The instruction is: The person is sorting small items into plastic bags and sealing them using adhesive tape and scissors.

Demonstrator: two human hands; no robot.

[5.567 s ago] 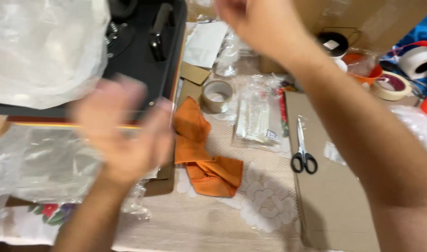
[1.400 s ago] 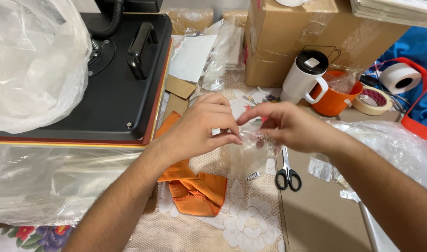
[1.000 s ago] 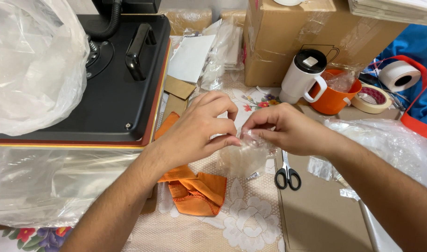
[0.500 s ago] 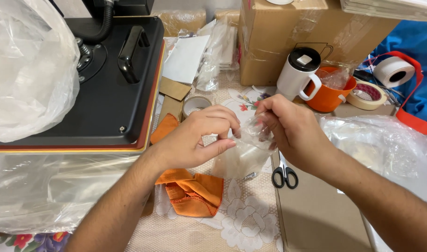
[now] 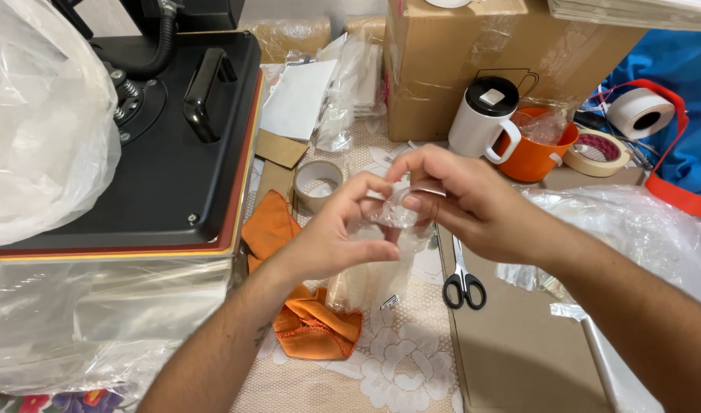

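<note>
Bare forearms, no sleeves; small dark tattoo (image 5: 262, 334) on left forearm

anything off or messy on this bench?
Nothing spilled or broken. It is cluttered: a crumpled orange cloth lies bunched beside the black heat press, and black-handled scissors lie loose on a cardboard sheet. Both hands pinch a clear plastic bag.

Left of the scissors (image 5: 464, 277), open lace-covered bench (image 5: 404, 367) lies in front of the orange cloth (image 5: 308, 321); beyond them, a tape roll (image 5: 318, 182), white mug (image 5: 484, 118) and cardboard box (image 5: 458, 61) block passage.
</note>
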